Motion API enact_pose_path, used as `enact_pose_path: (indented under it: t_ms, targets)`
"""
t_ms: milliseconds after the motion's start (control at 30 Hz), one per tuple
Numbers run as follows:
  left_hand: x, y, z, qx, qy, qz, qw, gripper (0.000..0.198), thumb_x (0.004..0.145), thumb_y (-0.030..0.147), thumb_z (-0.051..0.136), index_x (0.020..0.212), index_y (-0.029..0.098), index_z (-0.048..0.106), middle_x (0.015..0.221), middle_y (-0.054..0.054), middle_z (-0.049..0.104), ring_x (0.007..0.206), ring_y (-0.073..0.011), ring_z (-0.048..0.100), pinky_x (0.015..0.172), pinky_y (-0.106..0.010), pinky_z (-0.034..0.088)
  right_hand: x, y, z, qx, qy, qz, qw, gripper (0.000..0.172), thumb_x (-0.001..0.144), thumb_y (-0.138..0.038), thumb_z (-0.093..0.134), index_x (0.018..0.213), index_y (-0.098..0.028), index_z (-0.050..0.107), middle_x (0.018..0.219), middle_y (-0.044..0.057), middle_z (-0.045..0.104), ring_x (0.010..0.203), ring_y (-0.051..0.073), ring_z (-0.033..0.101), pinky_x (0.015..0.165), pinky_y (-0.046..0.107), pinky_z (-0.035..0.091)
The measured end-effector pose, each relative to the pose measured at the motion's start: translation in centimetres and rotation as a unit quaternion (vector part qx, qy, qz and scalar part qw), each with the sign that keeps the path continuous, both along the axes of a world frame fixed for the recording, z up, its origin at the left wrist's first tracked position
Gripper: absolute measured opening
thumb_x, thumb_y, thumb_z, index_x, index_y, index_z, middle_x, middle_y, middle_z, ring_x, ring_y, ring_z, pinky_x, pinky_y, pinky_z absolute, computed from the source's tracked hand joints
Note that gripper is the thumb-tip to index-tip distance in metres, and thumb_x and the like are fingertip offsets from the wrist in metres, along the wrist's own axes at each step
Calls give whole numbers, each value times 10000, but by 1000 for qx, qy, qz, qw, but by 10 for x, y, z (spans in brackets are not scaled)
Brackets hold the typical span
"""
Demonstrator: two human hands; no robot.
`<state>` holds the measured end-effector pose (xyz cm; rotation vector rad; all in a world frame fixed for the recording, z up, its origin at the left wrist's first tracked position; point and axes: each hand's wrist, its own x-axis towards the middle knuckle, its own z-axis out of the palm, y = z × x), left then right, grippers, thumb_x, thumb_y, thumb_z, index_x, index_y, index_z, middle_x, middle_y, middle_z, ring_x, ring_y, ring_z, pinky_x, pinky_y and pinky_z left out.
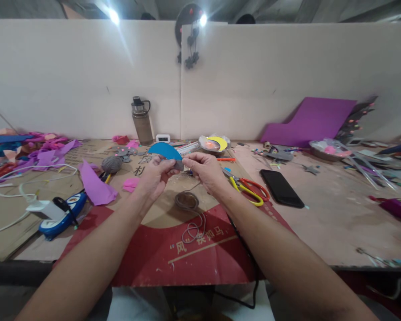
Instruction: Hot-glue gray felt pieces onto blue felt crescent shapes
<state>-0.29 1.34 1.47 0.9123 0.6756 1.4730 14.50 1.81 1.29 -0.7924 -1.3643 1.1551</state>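
Above the cardboard, my left hand (157, 176) is closed on a curved blue felt-like piece (163, 150) with a small grey piece (179, 165) at its right end. Fingers of my right hand (205, 171) pinch together at that same right end, meeting the left fingertips. Whatever lies between the right fingertips is too small to make out. A thin grey cord hangs below the right hand near a round brown spool (187, 200), and its loose loops (194, 232) rest on the red cardboard (147, 258). Scissors (250, 189) with yellow and red handles lie beside my right wrist.
A black phone (282, 188) lies at right. Further back stand a bottle (142, 122), a small clock (162, 138) and a bowl with a yellow crescent (218, 143). Left are grey yarn (111, 164), purple scraps (95, 185) and a blue power strip (63, 218) with cables.
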Motion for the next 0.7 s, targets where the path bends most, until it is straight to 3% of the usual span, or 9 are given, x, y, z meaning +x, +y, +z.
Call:
enact_pose_path:
  t_ms: [233,367,567,700]
  targets:
    - [-3,0,1,12,20,-11,1000,271,592,131,751,663,160,491,620,21,621,548,-95,595,537,-212,478,-4,-6,1,19,-3,4,1000,218,727,-388,677,690,-183,616,533,-65,425,483,57,317,452,220,238]
    - [-5,1,-1,5,5,-60,998,225,609,99,729,698,157,531,650,21,639,572,-100,615,552,-214,500,-10,-10,1,5,12,37,999,240,740,-409,652,684,-184,589,523,-73,414,456,52,295,442,221,231]
    - [-4,5,-7,-41,-4,-66,997,203,674,134,746,695,155,545,730,-12,680,657,-112,655,633,-230,549,-5,1,-5,-22,40,-38,998,256,712,-427,663,699,-188,573,494,-90,380,427,49,259,421,226,193]
    - [-2,6,-8,-52,10,-59,997,160,691,150,747,714,136,589,726,-36,690,630,-110,652,627,-227,556,-2,5,-7,-41,62,-32,997,271,712,-434,673,688,-191,554,474,-102,342,400,43,221,397,229,146]
